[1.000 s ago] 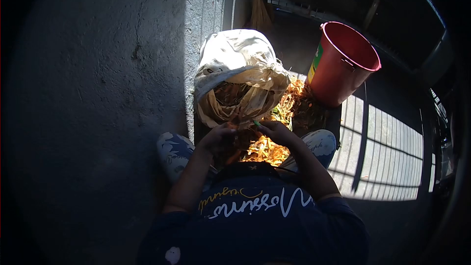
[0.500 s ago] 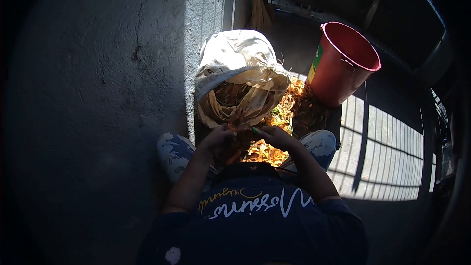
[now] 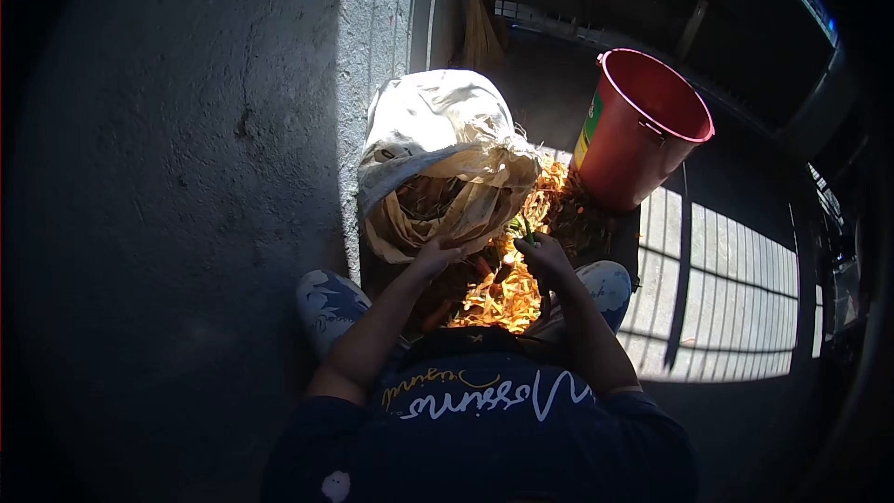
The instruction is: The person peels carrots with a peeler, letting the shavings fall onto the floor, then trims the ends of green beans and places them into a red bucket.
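My left hand (image 3: 436, 257) is at the lower rim of a cream cloth sack (image 3: 438, 112), fingers stretched out and nothing visible in them. The sack lies with its mouth toward me, and brownish long pieces (image 3: 430, 196) show inside. My right hand (image 3: 548, 257) is closed around a thin green object (image 3: 528, 229), whose tip points up; its exact kind is too small to tell. Below and between my hands lies a pile of orange peelings (image 3: 507, 298), brightly sunlit, with some darker pieces in shadow.
A red bucket (image 3: 643, 144) stands tilted in view behind the peelings, on the right. A rough grey wall (image 3: 205, 130) runs along the left. At the back a straw broom (image 3: 481, 33) leans by the wall. Barred sunlight falls on the floor (image 3: 717, 289) at right.
My left hand has opened, and the brownish piece seen at it before no longer shows there. My right hand has drawn away to the right, its green object turned upward. The view has shifted slightly.
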`<action>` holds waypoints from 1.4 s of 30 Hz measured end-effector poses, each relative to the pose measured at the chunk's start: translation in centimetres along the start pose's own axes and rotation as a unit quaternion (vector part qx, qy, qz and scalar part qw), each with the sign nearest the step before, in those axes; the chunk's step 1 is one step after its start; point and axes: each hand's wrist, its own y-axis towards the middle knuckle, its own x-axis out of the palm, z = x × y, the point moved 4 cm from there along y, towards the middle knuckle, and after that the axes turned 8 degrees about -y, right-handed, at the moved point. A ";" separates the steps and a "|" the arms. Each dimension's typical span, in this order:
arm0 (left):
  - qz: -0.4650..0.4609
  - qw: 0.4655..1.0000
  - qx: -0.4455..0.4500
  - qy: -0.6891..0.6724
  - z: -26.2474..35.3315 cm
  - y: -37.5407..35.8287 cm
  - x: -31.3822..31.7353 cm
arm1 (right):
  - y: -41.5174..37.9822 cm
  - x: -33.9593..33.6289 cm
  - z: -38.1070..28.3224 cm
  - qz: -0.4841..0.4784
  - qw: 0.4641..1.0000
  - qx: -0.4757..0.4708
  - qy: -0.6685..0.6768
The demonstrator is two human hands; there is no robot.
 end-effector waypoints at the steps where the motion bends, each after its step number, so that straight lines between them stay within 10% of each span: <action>1: 0.034 0.998 -0.052 0.007 -0.8 1.6 -1.4 | 0.8 -0.7 0.9 0.002 1.000 -0.001 0.000; 18: 0.234 0.835 0.075 0.492 -6.0 25.0 -11.4 | 9.2 0.6 2.7 -0.009 0.993 0.056 0.106; 22: 0.190 0.862 0.224 0.414 -5.2 26.8 -9.2 | 10.1 1.6 3.8 -0.065 0.990 0.052 0.112; 36: 0.015 0.981 0.009 0.192 -5.5 25.1 -8.9 | 9.3 3.8 2.5 -0.168 0.984 -0.010 0.055; 42: 0.164 0.940 0.146 0.261 -7.3 24.7 -8.6 | 9.8 2.9 3.3 -0.144 0.987 -0.020 0.061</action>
